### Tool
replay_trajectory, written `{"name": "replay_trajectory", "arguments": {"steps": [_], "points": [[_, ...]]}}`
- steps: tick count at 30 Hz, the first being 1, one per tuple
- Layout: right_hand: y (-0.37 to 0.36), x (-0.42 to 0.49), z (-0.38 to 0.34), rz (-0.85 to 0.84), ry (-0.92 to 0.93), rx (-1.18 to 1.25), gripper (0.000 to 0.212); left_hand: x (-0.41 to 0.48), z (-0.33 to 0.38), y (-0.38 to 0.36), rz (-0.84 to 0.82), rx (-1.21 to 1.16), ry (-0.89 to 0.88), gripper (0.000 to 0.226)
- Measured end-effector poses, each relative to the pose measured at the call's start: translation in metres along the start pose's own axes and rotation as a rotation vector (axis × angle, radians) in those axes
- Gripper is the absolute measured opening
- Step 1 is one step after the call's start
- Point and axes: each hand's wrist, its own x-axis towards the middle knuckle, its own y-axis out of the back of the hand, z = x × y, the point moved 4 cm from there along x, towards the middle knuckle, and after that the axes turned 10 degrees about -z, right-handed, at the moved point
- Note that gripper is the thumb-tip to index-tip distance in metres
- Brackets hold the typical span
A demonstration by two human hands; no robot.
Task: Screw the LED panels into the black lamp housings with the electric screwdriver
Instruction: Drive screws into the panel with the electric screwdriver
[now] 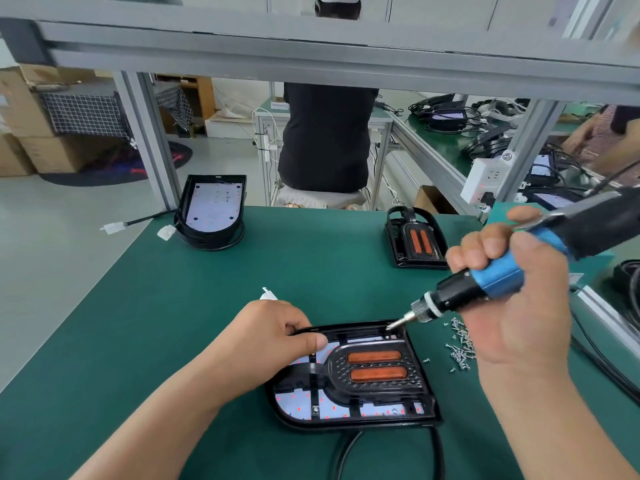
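Observation:
A black lamp housing (427, 408) lies flat on the green mat in front of me, with a white LED panel (346, 412) and two orange strips inside it. My left hand (277, 336) grips the housing's far left rim, thumb laid across the top. My right hand (512, 299) holds the blue and black electric screwdriver (485, 285). Its bit touches the housing's far right corner. A pile of small screws (460, 344) lies just right of the housing.
A second housing with a bare LED panel (213, 207) leans at the mat's far left, its cable hanging off the edge. A third housing (415, 242) lies at the far right. Behind the bench a person in black sits with their back to me. A white socket block (485, 180) hangs on the right post.

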Motion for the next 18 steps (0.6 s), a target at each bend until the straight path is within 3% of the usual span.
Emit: {"name": "replay_trajectory", "arguments": {"steps": [4, 7, 10, 13, 18], "points": [[0.02, 0.001, 0.002, 0.203, 0.009, 0.08, 0.007, 0.002, 0.0, 0.008, 0.029, -0.175, 0.045, 0.027], [0.028, -0.001, 0.009, 0.348, -0.036, 0.148, 0.019, 0.006, -0.01, 0.016, 0.113, -0.801, 0.143, 0.025], [0.032, -0.004, 0.013, 0.402, -0.055, 0.205, 0.019, 0.002, -0.007, 0.021, 0.011, -1.231, 0.116, 0.034], [0.028, -0.005, 0.014, 0.386, -0.069, 0.226, 0.016, -0.001, 0.001, 0.021, -0.069, -1.338, 0.063, 0.04], [0.015, -0.008, 0.017, 0.354, -0.096, 0.248, 0.015, -0.003, 0.012, 0.012, -0.151, -1.299, 0.011, 0.029]]}}
